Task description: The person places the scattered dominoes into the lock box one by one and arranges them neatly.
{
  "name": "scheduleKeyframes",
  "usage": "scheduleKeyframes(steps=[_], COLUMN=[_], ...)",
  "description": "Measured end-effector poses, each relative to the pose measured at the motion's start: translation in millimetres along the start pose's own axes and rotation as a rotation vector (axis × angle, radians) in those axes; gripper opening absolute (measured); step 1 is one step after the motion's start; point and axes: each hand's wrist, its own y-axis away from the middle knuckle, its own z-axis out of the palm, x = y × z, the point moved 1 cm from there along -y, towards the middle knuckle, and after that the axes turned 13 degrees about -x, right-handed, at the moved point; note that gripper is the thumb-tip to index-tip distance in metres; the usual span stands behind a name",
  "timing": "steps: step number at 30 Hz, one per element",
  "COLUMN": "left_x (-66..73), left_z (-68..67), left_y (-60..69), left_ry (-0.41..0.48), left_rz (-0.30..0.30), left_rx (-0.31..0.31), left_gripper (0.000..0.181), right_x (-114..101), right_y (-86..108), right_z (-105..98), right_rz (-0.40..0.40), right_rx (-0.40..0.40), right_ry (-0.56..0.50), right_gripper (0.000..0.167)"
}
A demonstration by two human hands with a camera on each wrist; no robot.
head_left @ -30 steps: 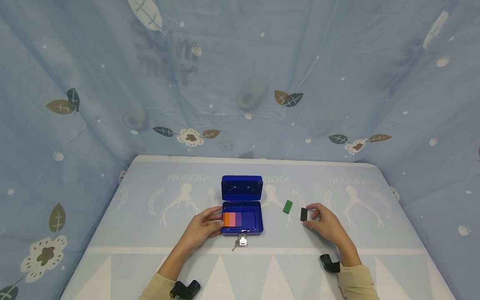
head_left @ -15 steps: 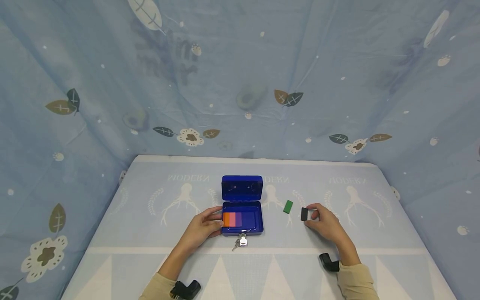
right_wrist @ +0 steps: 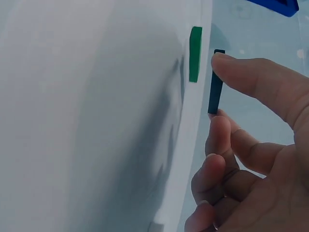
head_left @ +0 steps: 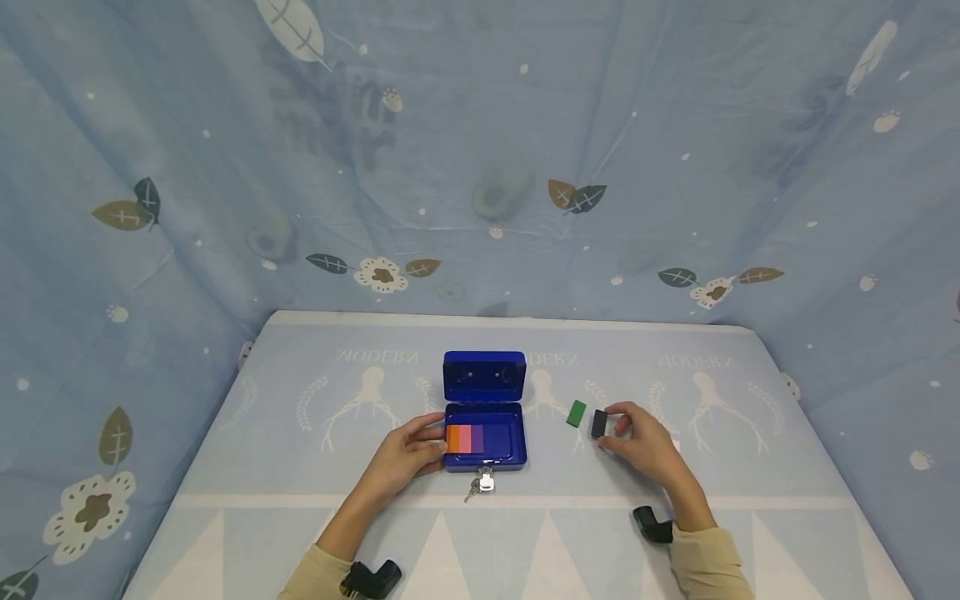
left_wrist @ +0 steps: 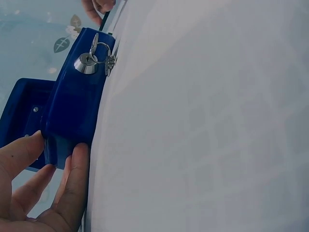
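A blue cash box [head_left: 505,433] stands on the table with its lid [head_left: 483,375] raised. Inside, at its left, orange [head_left: 452,439], pink [head_left: 465,439] and purple [head_left: 477,439] blocks lie side by side. My left hand [head_left: 405,454] holds the box's left end, thumb by the upper edge and fingers along the side in the left wrist view. Between thumb and fingertips, my right hand [head_left: 648,442] pinches a thin black block [head_left: 599,423], tilted and right of the box. A green block [head_left: 576,413] lies on the table just left of the black one.
Keys [head_left: 472,489] hang from the lock [head_left: 486,478] on the box's front. A patterned cloth covers the table [head_left: 285,467]. Blue printed curtain [head_left: 480,150] surrounds the back and sides. Black wrist cameras [head_left: 373,579] sit on both forearms.
My right hand has moved slightly left with the black block, closer to the green block, and the black block is more tilted. The left hand and box have stayed put.
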Motion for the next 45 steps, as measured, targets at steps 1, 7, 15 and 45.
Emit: scheduleKeyframes(steps=[1, 7, 15, 45], left_x=[0.1, 0.7, -0.3, -0.4], left_z=[0.1, -0.3, -1.2, -0.2], left_y=[0.0, 0.4, 0.3, -0.2], left_ry=[0.001, 0.006, 0.007, 0.0], left_rz=[0.0, 0.001, 0.005, 0.011], left_rx=[-0.001, -0.008, -0.018, -0.005], left_gripper=[0.056, 0.056, 0.057, 0.056], right_x=[-1.6, -9.6, -22.3, -67.5], right_y=[-0.4, -4.7, -11.1, -27.9], right_z=[0.5, 5.5, 14.4, 49.5], right_rz=[-0.002, -0.032, -0.077, -0.203], right_rx=[0.001, -0.009, -0.028, -0.088], right_ry=[-0.003, -0.017, -0.021, -0.018], right_gripper=[0.05, 0.049, 0.048, 0.047])
